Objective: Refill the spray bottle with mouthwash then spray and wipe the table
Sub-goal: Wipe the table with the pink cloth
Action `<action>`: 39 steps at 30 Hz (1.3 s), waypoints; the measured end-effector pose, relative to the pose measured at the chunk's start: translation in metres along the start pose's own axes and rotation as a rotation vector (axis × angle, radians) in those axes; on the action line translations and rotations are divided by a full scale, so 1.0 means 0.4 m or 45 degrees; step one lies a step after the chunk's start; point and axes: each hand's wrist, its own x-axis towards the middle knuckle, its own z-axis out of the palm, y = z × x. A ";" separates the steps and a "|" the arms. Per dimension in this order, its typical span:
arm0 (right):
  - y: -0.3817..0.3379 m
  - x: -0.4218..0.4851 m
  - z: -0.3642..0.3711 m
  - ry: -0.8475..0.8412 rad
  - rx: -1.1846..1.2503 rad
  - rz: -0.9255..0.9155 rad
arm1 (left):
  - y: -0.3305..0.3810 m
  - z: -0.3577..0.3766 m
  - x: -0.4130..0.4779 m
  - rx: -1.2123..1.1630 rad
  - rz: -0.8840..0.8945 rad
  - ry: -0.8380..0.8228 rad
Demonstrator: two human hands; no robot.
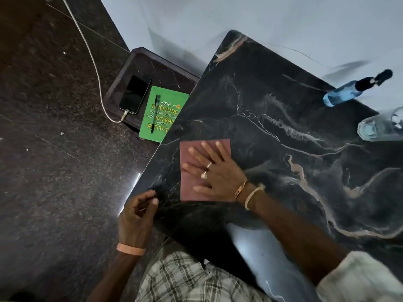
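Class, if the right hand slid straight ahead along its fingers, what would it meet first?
The right hand meets only bare table up to its edge; beyond, seemingly lower, lies the green notebook.

A reddish-brown cloth (188,190) lies flat near the left edge of the dark marble table (283,175); the blue-filled, black-headed spray bottle (346,91) and a clear bottle (380,127) stand at upper right.

On a side table (157,66), a phone (135,94) on a white cable (95,66) lies beside a green notebook (166,95) bearing a pen (155,114)
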 end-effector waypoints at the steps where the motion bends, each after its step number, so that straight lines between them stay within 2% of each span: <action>1: 0.065 0.032 -0.011 0.024 -0.015 0.024 | -0.002 -0.003 0.010 -0.005 0.001 0.012; 3: 0.208 0.078 -0.046 0.062 -0.088 0.313 | -0.003 -0.016 0.015 0.001 0.003 0.038; 5: 0.362 0.101 -0.075 0.066 -0.040 0.802 | -0.011 -0.034 0.022 -0.003 0.001 0.082; 6: 0.419 0.098 -0.088 0.078 0.078 1.063 | -0.020 -0.043 0.025 0.003 -0.003 0.103; 8: 0.426 0.086 -0.109 0.088 0.263 1.437 | -0.034 -0.057 0.027 0.020 -0.014 0.127; 9: 0.376 0.081 -0.102 0.077 0.254 1.494 | -0.040 -0.063 0.026 0.024 -0.019 0.141; 10: 0.305 0.072 -0.085 0.054 0.226 1.480 | -0.044 -0.067 0.026 0.031 -0.019 0.157; 12: 0.183 0.050 -0.068 0.014 0.152 1.303 | -0.050 -0.064 0.031 0.026 -0.035 0.188; 15: 0.226 0.066 -0.090 -0.053 0.104 1.079 | -0.041 -0.045 0.044 -0.022 -0.039 0.206; 16: 0.277 0.094 -0.101 -0.037 0.086 1.105 | -0.037 -0.040 0.047 -0.026 -0.018 0.207; 18: 0.373 0.184 -0.125 0.017 0.163 1.324 | -0.030 -0.030 0.054 0.002 0.033 0.217; 20: 0.398 0.272 -0.139 0.031 0.245 1.508 | -0.023 -0.022 0.063 0.077 0.119 0.233; 21: 0.373 0.306 -0.138 0.018 0.240 1.493 | -0.023 -0.020 0.064 0.136 0.161 0.241; 23: 0.270 0.343 -0.125 0.007 0.197 1.283 | -0.023 -0.012 0.067 0.293 0.186 0.262; 26: 0.002 0.304 -0.063 0.012 0.091 0.744 | -0.023 0.015 0.062 0.290 0.009 0.272; 29: -0.290 0.138 0.018 0.027 0.148 0.271 | -0.031 0.043 0.052 0.172 -0.150 0.295; 32: -0.385 -0.113 0.063 -0.039 0.203 0.068 | -0.048 0.066 0.036 0.216 -0.139 0.367; 34: -0.315 -0.273 0.070 -0.082 0.166 0.205 | -0.057 0.079 0.013 0.201 -0.146 0.415; 36: -0.174 -0.410 0.061 -0.117 0.090 0.504 | -0.063 0.091 -0.009 0.085 -0.207 0.441; 39: 0.018 -0.536 0.002 -0.136 0.137 1.256 | -0.061 0.103 -0.053 -0.163 -0.217 0.467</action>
